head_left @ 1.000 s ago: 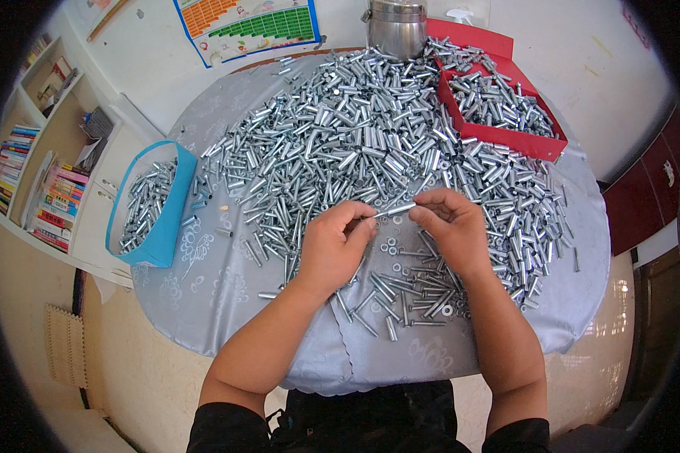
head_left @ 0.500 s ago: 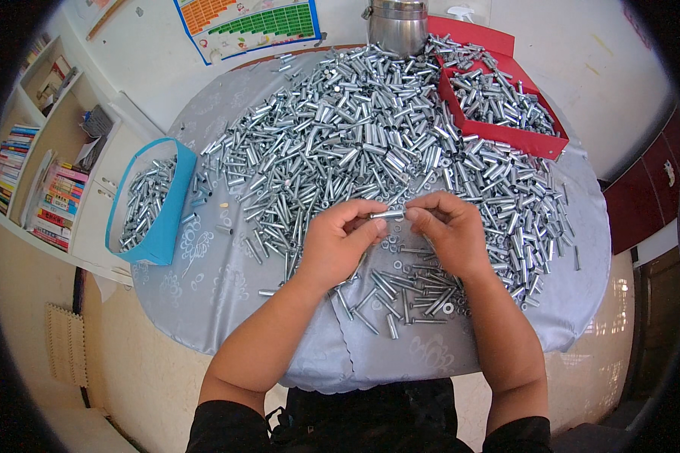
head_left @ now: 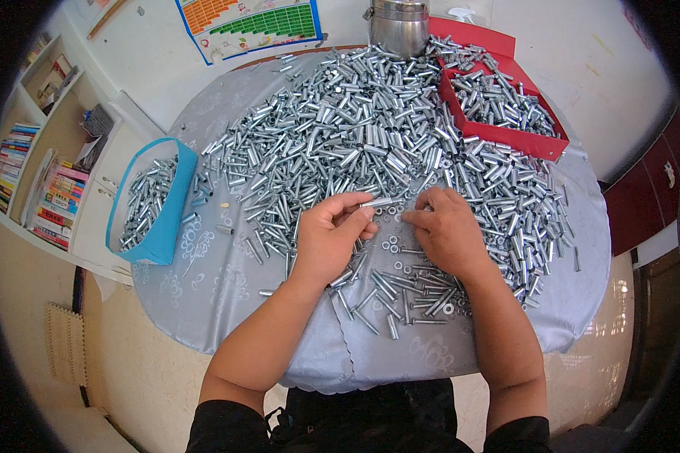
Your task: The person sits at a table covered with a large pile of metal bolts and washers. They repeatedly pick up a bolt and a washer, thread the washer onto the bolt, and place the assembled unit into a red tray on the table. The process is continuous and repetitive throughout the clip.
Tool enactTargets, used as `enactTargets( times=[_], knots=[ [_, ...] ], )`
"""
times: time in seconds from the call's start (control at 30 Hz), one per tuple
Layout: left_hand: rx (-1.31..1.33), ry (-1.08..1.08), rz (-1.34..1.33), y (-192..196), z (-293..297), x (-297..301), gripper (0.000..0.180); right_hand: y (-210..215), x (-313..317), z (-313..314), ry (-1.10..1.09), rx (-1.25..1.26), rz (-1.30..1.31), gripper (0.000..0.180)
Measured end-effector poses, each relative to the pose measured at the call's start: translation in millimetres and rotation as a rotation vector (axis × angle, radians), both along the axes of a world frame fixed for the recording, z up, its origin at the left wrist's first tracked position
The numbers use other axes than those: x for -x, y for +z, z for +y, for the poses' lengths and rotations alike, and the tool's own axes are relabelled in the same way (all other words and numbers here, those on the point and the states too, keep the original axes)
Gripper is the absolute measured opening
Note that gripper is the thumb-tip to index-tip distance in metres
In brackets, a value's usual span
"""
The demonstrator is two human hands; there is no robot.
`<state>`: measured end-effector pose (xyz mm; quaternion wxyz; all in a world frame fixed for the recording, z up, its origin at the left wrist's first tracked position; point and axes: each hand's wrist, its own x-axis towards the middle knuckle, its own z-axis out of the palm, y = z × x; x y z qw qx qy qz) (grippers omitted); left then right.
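My left hand (head_left: pixel 329 234) pinches a metal sleeve anchor (head_left: pixel 383 202) between thumb and forefinger, its shiny end pointing right. My right hand (head_left: pixel 452 232) is just to the right, fingers bent down and drawn together over loose nuts and washers (head_left: pixel 392 240). Whatever its fingertips grip, if anything, is too small or hidden. Below both hands lies a group of loose bolts (head_left: pixel 406 291). A large heap of metal sleeves and bolts (head_left: pixel 340 128) spreads beyond and to either side of my hands.
A blue box (head_left: pixel 166 226) of metal parts stands at the left edge of the round, cloth-covered table (head_left: pixel 219 317). Far right is an open red box (head_left: pixel 506 136) of similar pieces. Behind the heap stands a steel canister (head_left: pixel 399 30). Bookshelves (head_left: pixel 53 151) line the left wall.
My hands have come apart. The left drew slightly left with the sleeve anchor, while the right let go of its end and turned its fingers down toward the small nuts and washers.
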<state>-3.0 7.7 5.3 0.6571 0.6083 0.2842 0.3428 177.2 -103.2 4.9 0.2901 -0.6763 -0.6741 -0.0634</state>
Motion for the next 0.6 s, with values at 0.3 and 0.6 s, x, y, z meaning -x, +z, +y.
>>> enactTargets(
  times=[0.3, 0.6],
  knots=[
    [0.018, 0.009, -0.005, -0.6, -0.6, -1.0, 0.021, 3.8, -0.4, -4.6, -0.020, 0.028, 0.008, 0.022],
    [0.015, 0.006, 0.003, -0.5, -1.3, 0.7, 0.021, 7.4, 2.5, -7.2, 0.018, 0.077, -0.027, 0.017]
  ],
)
